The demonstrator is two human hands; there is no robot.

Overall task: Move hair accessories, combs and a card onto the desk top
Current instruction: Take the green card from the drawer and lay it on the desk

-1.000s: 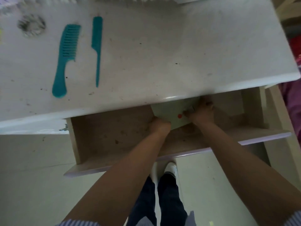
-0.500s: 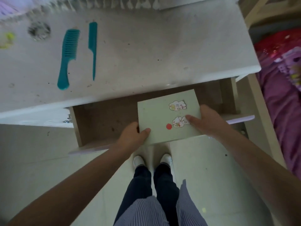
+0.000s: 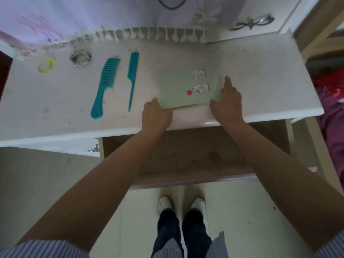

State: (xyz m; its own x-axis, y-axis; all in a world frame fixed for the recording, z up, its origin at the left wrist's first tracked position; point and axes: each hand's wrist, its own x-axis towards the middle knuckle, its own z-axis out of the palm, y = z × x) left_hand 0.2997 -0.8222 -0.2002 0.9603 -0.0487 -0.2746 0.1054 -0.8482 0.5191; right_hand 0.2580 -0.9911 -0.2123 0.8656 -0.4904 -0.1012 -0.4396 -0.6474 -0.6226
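Card (image 3: 178,90), flat pale-green rectangle, on speckled desk top (image 3: 260,75).

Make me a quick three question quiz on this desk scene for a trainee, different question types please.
1. True or false: the card lies inside the open drawer.
2. How many teal combs lie on the desk top?
3. Which touches the card's right edge: A) left hand, B) right hand?

Key: 1 false, it is on the desk top. 2 two: the wide-tooth comb and the tail comb. 3 B.
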